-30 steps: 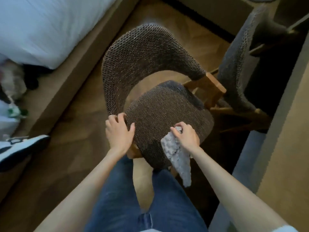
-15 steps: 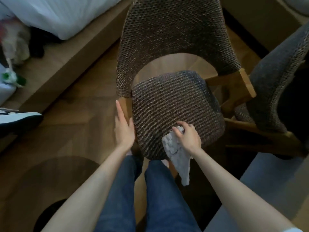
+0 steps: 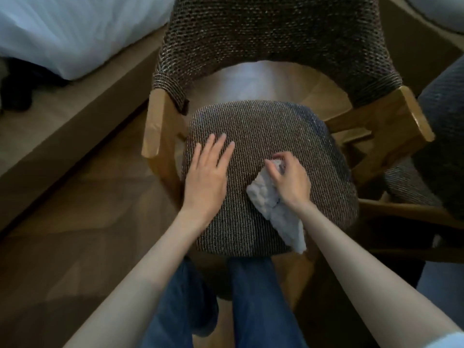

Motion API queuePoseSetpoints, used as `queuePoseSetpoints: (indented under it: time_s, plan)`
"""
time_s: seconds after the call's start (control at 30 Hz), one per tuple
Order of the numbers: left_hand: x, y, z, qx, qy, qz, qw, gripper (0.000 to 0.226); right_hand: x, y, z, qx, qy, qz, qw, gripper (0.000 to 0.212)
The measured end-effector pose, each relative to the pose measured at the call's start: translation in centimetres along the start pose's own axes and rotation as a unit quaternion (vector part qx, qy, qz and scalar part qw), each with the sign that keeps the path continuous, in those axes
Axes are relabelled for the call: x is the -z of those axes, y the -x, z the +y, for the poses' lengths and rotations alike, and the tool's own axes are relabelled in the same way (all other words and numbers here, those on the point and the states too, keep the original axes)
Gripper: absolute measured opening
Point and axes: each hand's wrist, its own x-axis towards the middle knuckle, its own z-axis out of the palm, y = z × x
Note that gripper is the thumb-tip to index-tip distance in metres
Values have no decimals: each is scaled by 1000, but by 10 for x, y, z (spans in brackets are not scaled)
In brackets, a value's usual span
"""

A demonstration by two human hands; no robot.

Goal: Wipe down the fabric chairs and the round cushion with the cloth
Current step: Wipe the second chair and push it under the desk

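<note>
Now: I am wiping the seat (image 3: 283,131) of the chair (image 3: 391,121) in front of me.
Left hand: my left hand (image 3: 208,172) lies flat on the left part of the seat. The fingers are straight and hold nothing. I think it holds the chair steady.
Right hand: my right hand (image 3: 291,182) is curled over the cloth (image 3: 273,209). It pinches the top end down on the seat.
Cloth: it is white and bumpy, on the near right part of the seat. Its long way runs from my fingers back toward me and a bit to the right. The tail ends at the front edge of the seat.
Nearer hand: the right one, since it is on the cloth. The left hand is just beside the cloth and not touching it.
Way to go: most of the bare seat lies ahead of the cloth, toward the back (image 3: 271,33), and off to the right. I think a push away from me would pull the tail along behind.
Left to do: the back, the other chair (image 3: 444,136) on my right, and the round cushion. I cannot pick out the cushion.
Watch out: the loose tail could bunch up or slip off the front edge.
Around: the bed (image 3: 62,28) is far left, and the wood floor (image 3: 88,222) is below.
</note>
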Motion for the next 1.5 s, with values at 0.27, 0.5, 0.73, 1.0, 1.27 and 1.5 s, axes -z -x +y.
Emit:
queuePoseSetpoints:
  time_s: [0.27, 0.5, 0.73, 1.0, 1.27, 1.5]
  plan:
    - [-104, -38, -27, 32, 5, -32, 999, 44, -58, -48, 32, 34, -54, 145, 987, 24]
    - [-116, -46, -33, -80, 87, 24, 993, 33, -70, -54, 44, 93, -92, 222, 966, 27]
    - [-98, -25, -14, -138, 206, 14, 969, 26, -71, -52, 44, 115, -121, 253, 953, 1]
    - [-104, -20, 23, -76, 82, -48, 993, 72, -44, -39, 42, 16, -375, 99, 922, 22]
    - [-81, -43, 2, -28, 256, -4, 966, 27, -21, -29, 76, 4, -287, 3, 958, 37]
    - [-42, -105, -27, 84, 460, 130, 874, 20, 28, -50, 34, 161, -216, 195, 943, 23]
